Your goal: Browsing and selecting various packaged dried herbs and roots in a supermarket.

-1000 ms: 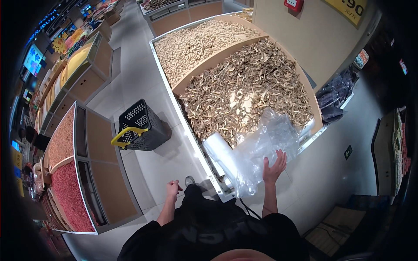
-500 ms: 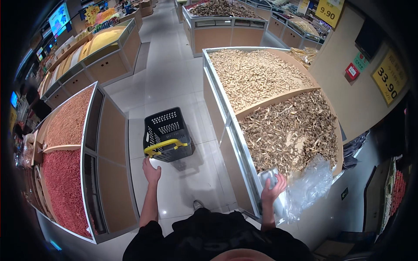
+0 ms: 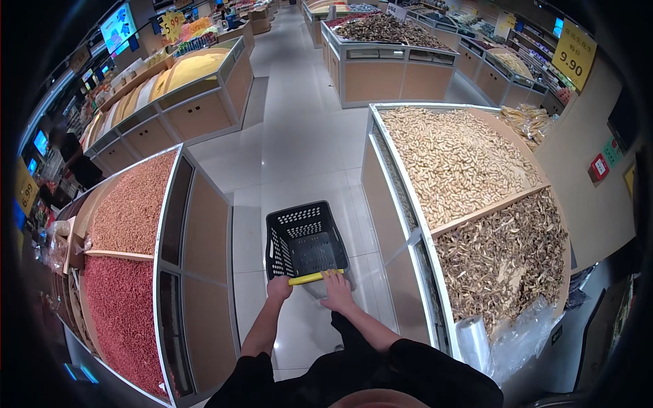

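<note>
A black plastic shopping basket point(image 3: 306, 241) with a yellow handle point(image 3: 314, 277) stands on the pale tiled aisle floor in front of me. My left hand point(image 3: 279, 287) grips the near left end of that handle. My right hand point(image 3: 337, 291) is at the handle's right end, holding a thin clear plastic bag point(image 3: 314, 289) that hangs at the basket's near rim. The bag is faint and hard to outline. The basket looks empty inside.
To my right is a wooden bin of peanuts in shells point(image 3: 456, 160) and one of dried brown pieces point(image 3: 507, 262), with a roll of clear bags point(image 3: 474, 340) at its near corner. On my left are bins of red and tan grains point(image 3: 122, 272). More bins line the aisle ahead.
My right hand left the bag roll at the bin's corner and came over to the basket handle with a clear bag. My left hand closed on the handle. My view swung toward the aisle.
</note>
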The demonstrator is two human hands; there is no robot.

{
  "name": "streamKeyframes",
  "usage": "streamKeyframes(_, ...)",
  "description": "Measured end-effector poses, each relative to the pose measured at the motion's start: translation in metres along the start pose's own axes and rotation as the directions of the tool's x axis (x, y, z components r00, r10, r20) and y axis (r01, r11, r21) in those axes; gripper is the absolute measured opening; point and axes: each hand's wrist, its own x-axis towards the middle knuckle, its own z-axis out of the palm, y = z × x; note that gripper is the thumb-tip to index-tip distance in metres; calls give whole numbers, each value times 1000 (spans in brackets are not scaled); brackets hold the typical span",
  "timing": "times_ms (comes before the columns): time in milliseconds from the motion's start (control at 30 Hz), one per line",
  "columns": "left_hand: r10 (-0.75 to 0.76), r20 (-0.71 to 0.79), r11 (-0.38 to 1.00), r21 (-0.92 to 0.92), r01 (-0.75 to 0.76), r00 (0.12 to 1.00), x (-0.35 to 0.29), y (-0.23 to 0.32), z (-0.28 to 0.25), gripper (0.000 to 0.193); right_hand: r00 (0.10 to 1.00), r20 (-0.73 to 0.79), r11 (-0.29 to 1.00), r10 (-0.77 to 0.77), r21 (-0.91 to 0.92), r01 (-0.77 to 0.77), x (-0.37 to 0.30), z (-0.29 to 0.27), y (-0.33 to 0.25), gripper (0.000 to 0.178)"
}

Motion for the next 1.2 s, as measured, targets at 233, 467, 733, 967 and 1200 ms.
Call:
streamKeyframes(233,18,-40,1000,16,-18,999,54,-20,-7,17,950,296,995,101,-52,-89,148,28,6,26)
streamKeyframes(467,-32,-74,998,-49,28,997,170,-17,-54,14,934,348,984,75,-176,-13,279,15,16,26)
streamKeyframes(733,10,-137,997,-76,-21,991,349,-37,-109,11,985,163,991,46,-130,-25,461,-12,6,22)
streamKeyframes(967,86,-49,996,-22,-87,995,500,-54,-180,11,946,227,956,233,-231,-180,613,-46,-20,22)
streamKeyframes(1200,166,-68,986,13,-166,984,650,-62,-232,11,924,238,935,300,-264,-236,765,-70,-19,22)
